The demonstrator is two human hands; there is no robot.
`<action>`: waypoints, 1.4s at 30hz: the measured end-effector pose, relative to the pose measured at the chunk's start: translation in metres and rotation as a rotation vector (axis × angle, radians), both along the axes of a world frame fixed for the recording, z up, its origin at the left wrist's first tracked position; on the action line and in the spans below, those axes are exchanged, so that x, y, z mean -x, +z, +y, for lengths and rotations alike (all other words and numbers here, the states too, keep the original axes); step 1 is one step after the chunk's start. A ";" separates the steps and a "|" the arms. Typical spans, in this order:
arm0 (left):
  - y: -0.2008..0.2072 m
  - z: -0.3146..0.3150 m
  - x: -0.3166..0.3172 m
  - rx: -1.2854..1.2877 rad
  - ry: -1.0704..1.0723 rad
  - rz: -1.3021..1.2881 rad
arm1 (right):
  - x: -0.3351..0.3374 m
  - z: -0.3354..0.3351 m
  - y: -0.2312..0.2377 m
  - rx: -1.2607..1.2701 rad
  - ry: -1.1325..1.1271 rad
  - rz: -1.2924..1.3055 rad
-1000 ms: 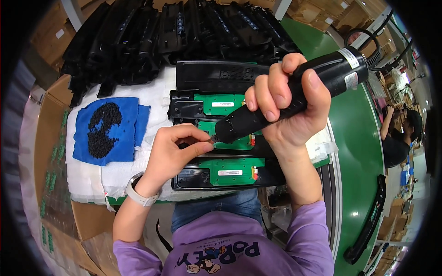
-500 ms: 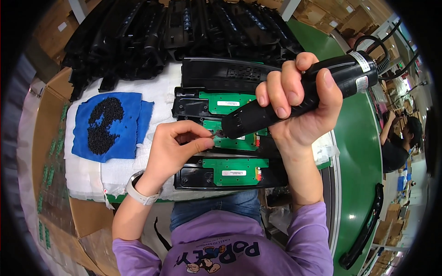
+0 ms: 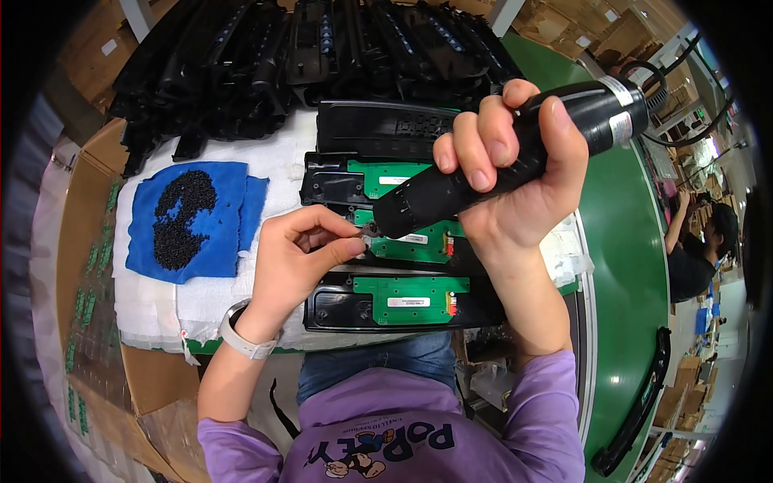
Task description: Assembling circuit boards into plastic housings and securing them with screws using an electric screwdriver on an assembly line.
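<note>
My right hand (image 3: 527, 173) is wrapped round a black electric screwdriver (image 3: 423, 201), held aslant with its nose pointing down and left. Thumb and forefinger of my left hand (image 3: 302, 253) are pinched together right at the bit; the small thing between them is too tiny to make out. Both meet over the left end of a green circuit board (image 3: 436, 244), set in a long black plastic housing. Nearer me lies another such board (image 3: 411, 301) in its black housing (image 3: 338, 308). A third board (image 3: 382, 179) sits farther off, partly covered by the screwdriver.
To the left, a blue cloth (image 3: 145, 241) bears heaps of tiny black screws (image 3: 179, 245) on a white padded surface (image 3: 286, 153). Black plastic housings (image 3: 266, 64) are piled at the back. A green table (image 3: 632, 322) holds a long black part (image 3: 640, 410). A person (image 3: 700, 245) sits far right.
The screwdriver and my right hand have shifted left and slightly down, bringing the nose closer to my left fingertips. My left hand has moved slightly left, still pinched.
</note>
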State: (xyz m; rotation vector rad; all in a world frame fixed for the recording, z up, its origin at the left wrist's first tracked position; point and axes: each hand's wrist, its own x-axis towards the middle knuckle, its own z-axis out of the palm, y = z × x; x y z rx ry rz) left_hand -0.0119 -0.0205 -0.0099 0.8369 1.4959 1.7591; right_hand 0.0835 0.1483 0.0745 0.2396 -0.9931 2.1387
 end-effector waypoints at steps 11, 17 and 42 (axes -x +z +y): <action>-0.002 0.003 0.004 0.156 0.177 1.011 | 0.014 0.000 -0.005 -0.516 -0.044 -0.307; -0.009 0.004 0.008 0.106 0.180 1.010 | 0.026 -0.008 -0.007 -0.522 -0.052 -0.292; -0.007 0.005 0.005 0.167 0.199 0.979 | 0.050 -0.012 -0.014 -0.608 -0.003 -0.327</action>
